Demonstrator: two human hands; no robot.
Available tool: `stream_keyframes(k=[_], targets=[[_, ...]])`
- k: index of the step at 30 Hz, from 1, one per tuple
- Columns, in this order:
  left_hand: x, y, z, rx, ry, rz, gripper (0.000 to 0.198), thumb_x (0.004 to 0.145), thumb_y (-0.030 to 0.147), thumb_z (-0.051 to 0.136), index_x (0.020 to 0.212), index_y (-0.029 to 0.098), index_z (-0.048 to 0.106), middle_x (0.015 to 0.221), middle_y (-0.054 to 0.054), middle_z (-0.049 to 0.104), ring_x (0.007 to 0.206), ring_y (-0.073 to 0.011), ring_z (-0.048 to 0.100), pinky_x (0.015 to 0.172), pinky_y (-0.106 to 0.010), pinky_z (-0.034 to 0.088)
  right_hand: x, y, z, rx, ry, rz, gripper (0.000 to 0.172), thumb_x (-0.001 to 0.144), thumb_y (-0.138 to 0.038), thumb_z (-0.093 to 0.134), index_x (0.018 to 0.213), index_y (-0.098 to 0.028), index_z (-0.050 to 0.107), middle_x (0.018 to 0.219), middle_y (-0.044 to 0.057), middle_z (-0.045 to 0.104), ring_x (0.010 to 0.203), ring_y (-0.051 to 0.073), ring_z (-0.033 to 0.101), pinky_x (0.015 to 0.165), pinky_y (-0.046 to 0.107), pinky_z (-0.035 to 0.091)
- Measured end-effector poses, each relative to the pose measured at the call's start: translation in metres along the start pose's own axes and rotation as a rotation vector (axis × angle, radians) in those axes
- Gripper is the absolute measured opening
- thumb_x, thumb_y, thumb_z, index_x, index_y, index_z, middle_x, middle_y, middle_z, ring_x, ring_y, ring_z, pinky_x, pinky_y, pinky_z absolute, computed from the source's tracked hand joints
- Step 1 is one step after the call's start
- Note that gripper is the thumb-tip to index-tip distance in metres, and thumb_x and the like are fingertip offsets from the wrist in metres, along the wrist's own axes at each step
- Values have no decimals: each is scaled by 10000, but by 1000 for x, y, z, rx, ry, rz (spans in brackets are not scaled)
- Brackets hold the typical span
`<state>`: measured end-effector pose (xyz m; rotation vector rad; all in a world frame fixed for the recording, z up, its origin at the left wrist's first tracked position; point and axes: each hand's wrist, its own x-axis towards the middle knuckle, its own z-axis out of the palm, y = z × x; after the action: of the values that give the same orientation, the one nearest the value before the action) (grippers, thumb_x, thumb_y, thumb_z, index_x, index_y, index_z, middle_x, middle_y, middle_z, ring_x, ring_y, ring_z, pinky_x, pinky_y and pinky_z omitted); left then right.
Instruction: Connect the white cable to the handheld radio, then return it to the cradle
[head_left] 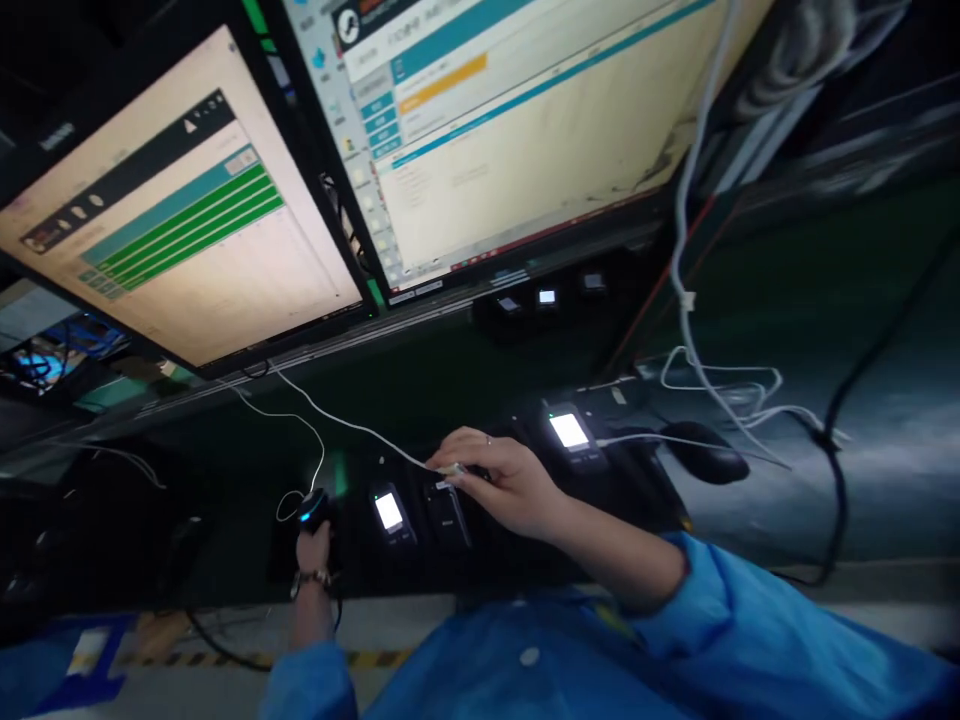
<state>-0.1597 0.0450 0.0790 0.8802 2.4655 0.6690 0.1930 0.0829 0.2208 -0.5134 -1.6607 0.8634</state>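
My left hand (313,550) is closed around a small black device with a blue light (312,510); a thin white cable runs to its top. My right hand (510,485) pinches the plug end of a white cable (360,428) between thumb and fingers. Just below that plug lies a dark handheld device (448,518), its screen unlit. Whether plug and device touch, I cannot tell. Between my hands, a handheld device with a lit white screen (388,512) rests on the dark bench. Beyond my right hand, another lit handheld device (568,432) has a white cable in its side.
Two monitors, one on the left (187,230) and one on the right (525,140), stand behind the bench. A black mouse (709,453) sits to the right, near loose white cable (750,400). A thick black cable (840,480) crosses the right side.
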Motion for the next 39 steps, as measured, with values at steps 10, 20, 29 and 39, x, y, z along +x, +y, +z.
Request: stream_keyframes(k=[10,20,29,39], targets=[[-155,74,41,-398,-522,141,439,642,508,728,817,115,640,540,-15,617,504,-140,564,504,-252,420,-15,19,-13,30,102,108,176,851,-163,598,969,-214,718,914,45,749,877,150,672,780,289,566],[-156,91,50,-252,-529,190,348,722,495,651,772,157,589,518,23,578,497,-137,563,503,-247,406,-18,24,-23,60,124,128,182,841,-162,604,961,-231,723,911,30,750,864,146,667,794,295,551],[-162,105,29,-278,-528,147,380,689,511,673,744,144,590,487,21,561,469,-115,529,483,-231,381,-16,23,-22,61,130,120,174,845,-180,600,961,-223,723,916,38,750,874,150,663,782,288,551],[-157,92,24,-291,-579,146,407,682,545,675,719,149,586,496,19,559,453,-112,525,469,-227,386,-15,16,-16,22,115,118,163,858,-214,586,951,-229,720,904,40,749,859,159,665,782,314,552]])
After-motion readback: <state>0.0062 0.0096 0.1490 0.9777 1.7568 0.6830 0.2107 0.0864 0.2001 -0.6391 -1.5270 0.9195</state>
